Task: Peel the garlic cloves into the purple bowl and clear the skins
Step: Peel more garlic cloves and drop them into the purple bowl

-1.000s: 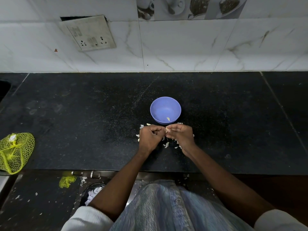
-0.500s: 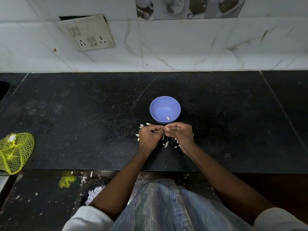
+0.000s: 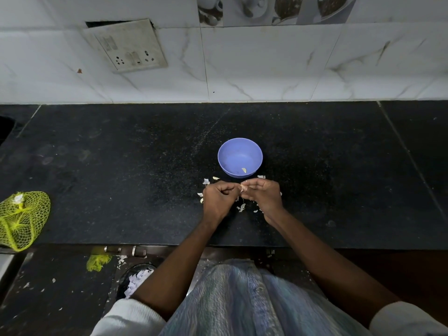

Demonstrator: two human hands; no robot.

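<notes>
The purple bowl [image 3: 240, 151] stands on the black counter [image 3: 121, 166] with one peeled clove [image 3: 244, 170] lying inside near its front wall. Just in front of the bowl my left hand [image 3: 218, 198] and my right hand [image 3: 263, 196] meet, fingers curled. Between their fingertips they pinch a small garlic clove [image 3: 242, 187], mostly hidden by the fingers. Pale garlic skins [image 3: 241, 208] lie scattered on the counter around and under both hands.
A yellow net bag [image 3: 23, 220] lies at the counter's left front edge. A white tiled wall with a socket plate [image 3: 128, 48] rises behind the counter. Below the counter edge, a scrap of yellow net [image 3: 98, 261] and paper bits lie on the floor.
Both hands stay in the same place in front of the bowl. The fingertips have shifted slightly on the clove.
</notes>
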